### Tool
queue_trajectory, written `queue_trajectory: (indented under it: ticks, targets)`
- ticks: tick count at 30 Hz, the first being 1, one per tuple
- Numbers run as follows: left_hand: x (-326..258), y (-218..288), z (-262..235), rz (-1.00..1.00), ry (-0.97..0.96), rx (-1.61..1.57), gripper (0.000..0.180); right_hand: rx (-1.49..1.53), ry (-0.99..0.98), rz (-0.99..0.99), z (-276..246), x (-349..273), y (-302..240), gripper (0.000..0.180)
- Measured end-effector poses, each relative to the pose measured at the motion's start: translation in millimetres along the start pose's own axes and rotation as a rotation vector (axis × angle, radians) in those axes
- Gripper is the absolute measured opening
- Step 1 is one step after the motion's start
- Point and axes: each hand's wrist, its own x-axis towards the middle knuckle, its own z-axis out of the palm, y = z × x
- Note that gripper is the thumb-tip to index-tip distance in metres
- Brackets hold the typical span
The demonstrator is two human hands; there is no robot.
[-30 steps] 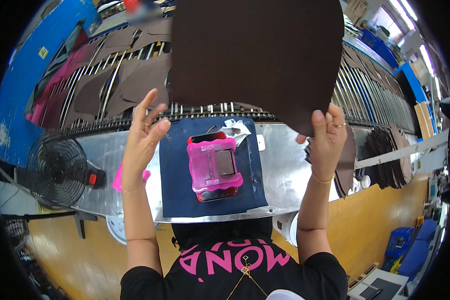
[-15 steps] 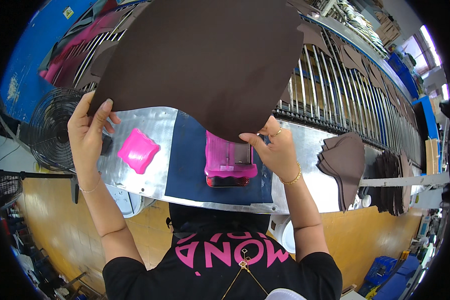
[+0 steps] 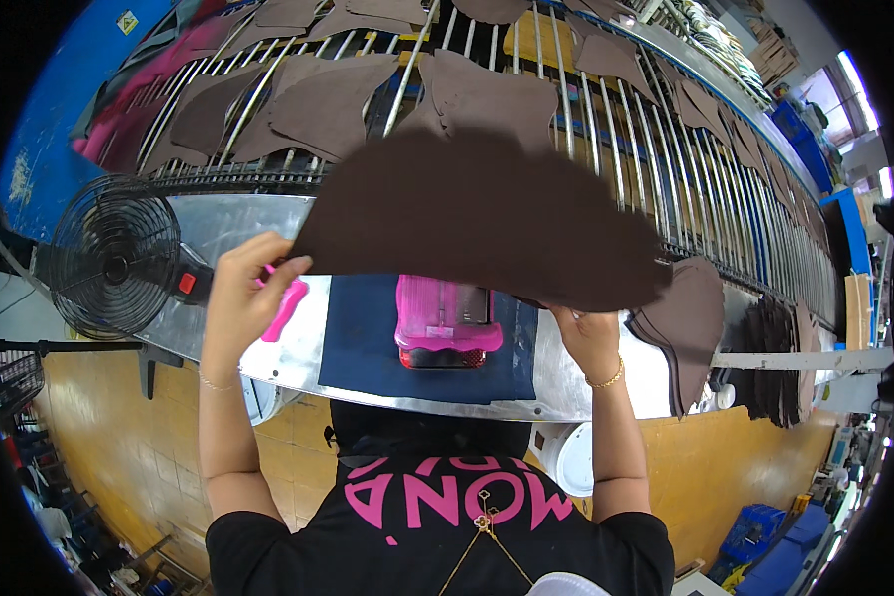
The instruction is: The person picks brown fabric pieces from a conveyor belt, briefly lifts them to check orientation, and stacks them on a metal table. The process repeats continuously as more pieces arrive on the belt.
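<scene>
Pink scalloped tray [image 3: 420, 313], dark block [image 3: 478, 306] inside; both hands [image 3: 251, 298] [image 3: 590, 341] hold a brown sheet [image 3: 472, 214].

Bright indoors, lit partly from a strip light [image 3: 850, 79] at upper right. Glaring white on the metal tabletop [image 3: 238, 223] either side of the dark blue mat [image 3: 358, 358]. Smeared along the far edge of the dark brown panel [image 3: 467, 209], clearer on the fan [image 3: 117, 260]. Bowed along the tabletop's near edge, black in the corners.

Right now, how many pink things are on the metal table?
2: a box on the mat, partly behind the brown sheet; a piece partly behind the left hand. Others may hide.
</scene>
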Motion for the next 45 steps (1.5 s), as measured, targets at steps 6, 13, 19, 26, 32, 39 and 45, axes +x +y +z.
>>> queue_trajectory:
  ticks: [6, 13, 19, 26, 32, 39, 45]
  targets:
    - [18.9, 20.6, 47.4, 0.248, -0.127, 0.125, 0.010, -0.001, 0.101, 0.386, -8.6, -58.3, 29.4, 0.015]
    - [42.2, 59.0, 99.7, 0.510, -0.254, 0.149, 0.009, 0.102, 0.293, 0.581, -92.7, -102.9, 33.4, 0.007]
    - [68.9, 86.2, 136.6, 0.768, -0.160, 0.074, 0.010, 0.597, 0.446, 0.622, -147.9, -120.0, 41.0, 0.012]
    - [75.3, 85.7, 83.3, 0.490, -0.033, 0.004, 0.034, 0.974, 0.617, 0.768, -122.1, -56.1, 68.7, 0.032]
    - [44.8, 45.9, 46.8, 0.211, 0.058, 0.036, 0.032, 1.269, 0.713, 0.690, -51.1, 34.7, 184.3, 0.027]
    - [-2.1, -10.5, 10.8, -0.140, 0.151, 0.027, 0.030, 1.382, 0.962, 0.945, 35.5, 119.6, 285.1, 0.024]
    - [-19.1, -33.7, -2.0, -0.186, 0.202, 0.022, 0.029, 1.192, 0.869, 1.021, 39.2, 115.3, 251.7, 0.018]
